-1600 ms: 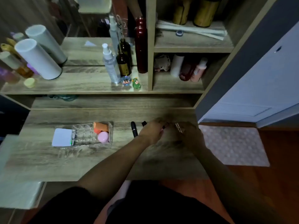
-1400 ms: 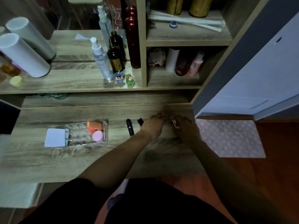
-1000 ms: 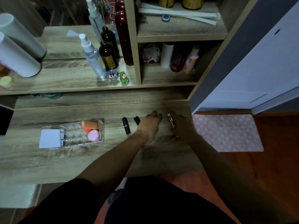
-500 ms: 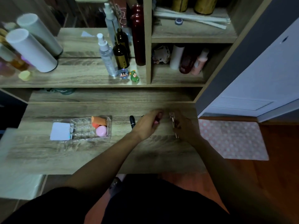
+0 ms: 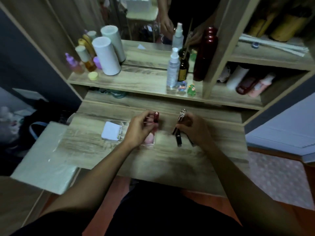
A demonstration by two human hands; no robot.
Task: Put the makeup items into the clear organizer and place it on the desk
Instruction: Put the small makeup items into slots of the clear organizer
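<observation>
My left hand [image 5: 139, 129] holds a small dark red tube [image 5: 156, 117] upright, right above the clear organizer [image 5: 125, 124] on the wooden desk [image 5: 153, 160]. The organizer holds a white square pad [image 5: 111, 130] at its left end and a pink sponge [image 5: 150, 139] at its right end; my hand hides its middle. My right hand [image 5: 191, 129] grips a slim tube with a clear cap [image 5: 181, 115], raised above the desk. A black lipstick [image 5: 178, 139] lies on the desk just under that hand.
A shelf [image 5: 136, 82] behind the desk carries white cylinders [image 5: 106, 56], a spray bottle [image 5: 173, 68], a dark bottle [image 5: 183, 65], a tall red bottle [image 5: 204, 53] and two small figurines [image 5: 186, 88]. A mirror stands behind them. A pale box [image 5: 42, 160] sits at the left; a dotted mat [image 5: 279, 178] lies on the floor at the right.
Both hands have lifted off the desk, each with a tube in it. My left hand has moved left over the organizer. The camera view has shifted to the left.
</observation>
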